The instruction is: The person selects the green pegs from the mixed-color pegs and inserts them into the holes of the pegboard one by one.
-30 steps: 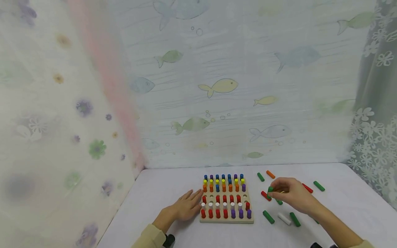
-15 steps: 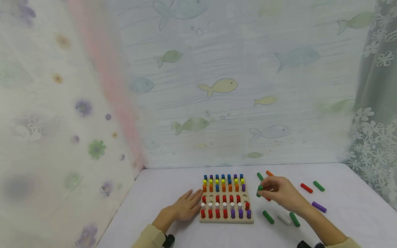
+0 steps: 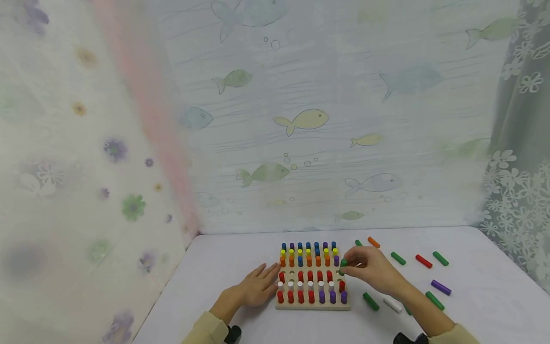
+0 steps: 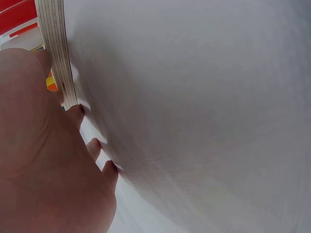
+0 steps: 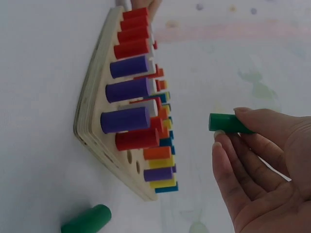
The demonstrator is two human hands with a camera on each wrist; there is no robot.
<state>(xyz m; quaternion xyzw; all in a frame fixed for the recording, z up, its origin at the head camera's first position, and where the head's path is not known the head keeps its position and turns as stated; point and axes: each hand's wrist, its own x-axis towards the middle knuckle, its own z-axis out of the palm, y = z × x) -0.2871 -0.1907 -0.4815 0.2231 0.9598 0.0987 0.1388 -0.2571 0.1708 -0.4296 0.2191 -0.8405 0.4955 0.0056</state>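
Head view: right hand (image 3: 375, 267) pinches a green cylindrical peg (image 3: 343, 264), close to upright, by the right edge of the wooden pegboard (image 3: 312, 307), near bare holes (image 3: 337, 272). Can't tell from here if its lower end is over a hole. Left hand (image 3: 257, 290) lies palm-down on the white tablecloth (image 3: 240, 248) at the board's left edge, fingers extended and spread. Probably a brace so the board doesn't skid. Board pegs mostly stand in color rows, with some odd ones mixed in. Loose ones lie flat on the right: several greens, white peg (image 3: 393, 305), purple peg (image 3: 441, 287), red peg (image 3: 423, 261), orange peg (image 3: 374, 242). Likely placed there for easy right-hand reach.

Left wrist: fingertips rest on the cloth, thumb side up against the board's plywood edge. Fingers grip nothing; looks like a light side stop.

Right wrist: thumb on one side of the green peg, fingertips on the other, remaining fingers loosely extended. Peg is in the air beyond the standing tops, touching none, roughly parallel to them. Board-side end sticks out past the grip, which should keep fingers clear of neighbors. One loose green peg (image 5: 87, 221) lies near the board's corner.
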